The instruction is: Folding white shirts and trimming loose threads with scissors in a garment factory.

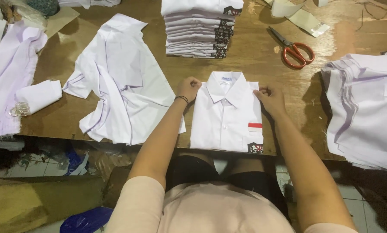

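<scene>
A folded white shirt with a collar, a red-and-white patch and a dark badge on its pocket lies at the near edge of the wooden table. My left hand pinches the shirt's left shoulder, fingers closed on the cloth. On the opposite shoulder my right hand grips the fabric the same way. A dark band circles my left wrist.
A tall stack of folded white shirts stands behind. An unfolded white shirt lies to the left, with more white cloth at the far left. Red-handled scissors lie at the back right, and a pile of shirts fills the right side.
</scene>
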